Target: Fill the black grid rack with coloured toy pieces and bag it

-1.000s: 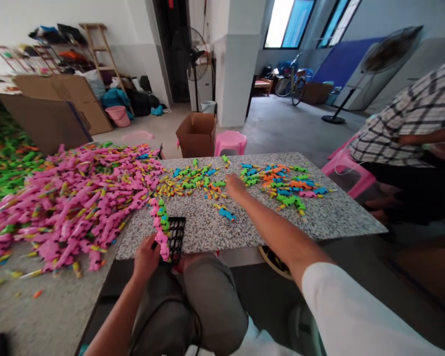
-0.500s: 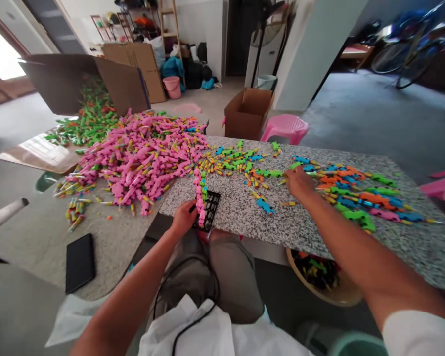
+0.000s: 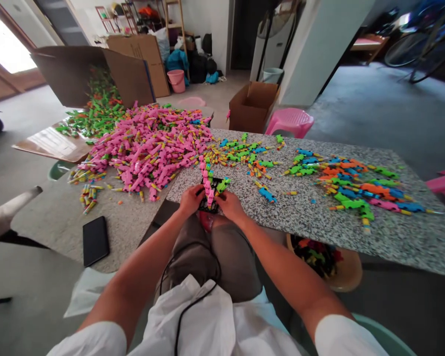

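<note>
Right grip (image 3: 231, 205) on green piece (image 3: 223, 185)

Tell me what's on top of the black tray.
Pink plastic pieces in a row, green ones alongside; the right hand holds another green piece beside them. The black tray's surface beneath the pieces is hidden.

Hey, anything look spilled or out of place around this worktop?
Yes: the big cardboard carton at far left seems tipped on its side, green and orange pieces spreading from its mouth, though that may be deliberate. One small orange bit lies loose near the black phone, outside the pink heap.
</note>
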`<state>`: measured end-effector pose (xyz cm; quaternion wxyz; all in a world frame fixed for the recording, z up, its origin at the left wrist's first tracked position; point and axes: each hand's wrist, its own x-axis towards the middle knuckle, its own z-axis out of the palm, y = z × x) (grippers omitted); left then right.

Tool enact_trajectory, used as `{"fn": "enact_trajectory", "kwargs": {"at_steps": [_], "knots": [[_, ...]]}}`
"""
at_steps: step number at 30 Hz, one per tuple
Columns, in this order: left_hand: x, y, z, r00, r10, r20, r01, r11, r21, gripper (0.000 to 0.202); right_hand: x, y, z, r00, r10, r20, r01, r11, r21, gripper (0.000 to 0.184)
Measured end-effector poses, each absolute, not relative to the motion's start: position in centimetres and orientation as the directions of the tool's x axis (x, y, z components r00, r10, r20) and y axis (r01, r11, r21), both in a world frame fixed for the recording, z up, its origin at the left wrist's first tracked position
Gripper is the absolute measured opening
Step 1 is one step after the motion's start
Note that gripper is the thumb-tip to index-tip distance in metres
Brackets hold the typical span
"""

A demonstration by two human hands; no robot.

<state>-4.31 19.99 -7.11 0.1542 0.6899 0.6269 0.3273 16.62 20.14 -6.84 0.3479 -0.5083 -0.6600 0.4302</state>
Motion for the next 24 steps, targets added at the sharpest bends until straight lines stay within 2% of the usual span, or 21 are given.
{"fn": "enact_trajectory", "kwargs": {"at_steps": [5,13,17,24], "knots": [[-4.14,19.92,-7.29,-0.012,0.964,0.265,0.753,-0.166,0.637,0.030,17.22,20.02,-5.87,-0.309,0.944,0.119,0.458,0.257,-0.851,0.016],[-3.97,19.78,-7.52,-0.019,0.965,0.263,0.744,-0.162,0.648,0.029,16.95,19.54,-6.58,-0.261,0.955,0.139,0.459,0.250,-0.853,0.022],[-3.88,19.74,-7.64,-0.019,0.966,0.256,0.741,-0.159,0.653,0.030,17.10,19.57,-6.51,-0.293,0.945,0.145,0.467,0.274,-0.841,0.023],[-3.67,19.54,-7.64,-0.016,0.965,0.262,0.734,-0.166,0.658,0.029,16.99,19.69,-6.36,-0.375,0.906,0.198,0.596,0.400,-0.696,0.026]]}}
